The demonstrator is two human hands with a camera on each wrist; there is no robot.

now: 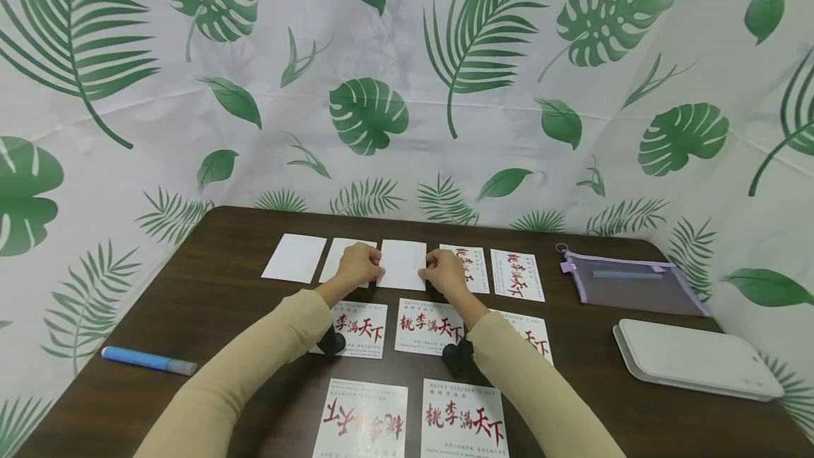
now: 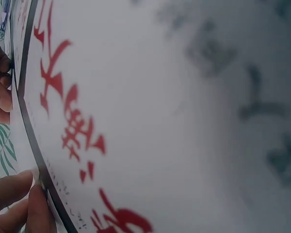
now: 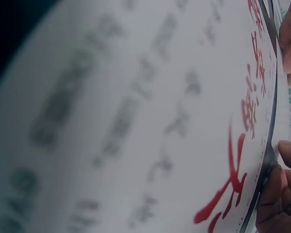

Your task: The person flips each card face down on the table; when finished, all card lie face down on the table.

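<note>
A blank white card [image 1: 403, 265] lies at the middle of the back row on the dark table. My left hand [image 1: 359, 265] pinches its left edge between thumb and fingers, overlapping the blank card [image 1: 337, 254] beside it. At the right edge, my right hand [image 1: 444, 271] pinches the same card and partly covers a printed card [image 1: 473, 268]. Low in the left wrist view, thumb and finger of the left hand [image 2: 19, 201] meet at the card's edge. The right wrist view has the right hand [image 3: 281, 191] gripping likewise, with a red-lettered card [image 3: 184, 111] filling most of the frame.
Another blank card [image 1: 295, 258] and a printed card [image 1: 517, 275] end the back row. Printed cards [image 1: 429, 326] form a middle row under the forearms; an upside-down card [image 1: 362, 419] lies in front. Around them are a blue pen [image 1: 143, 359], mesh pouch [image 1: 629, 285] and white case [image 1: 696, 359].
</note>
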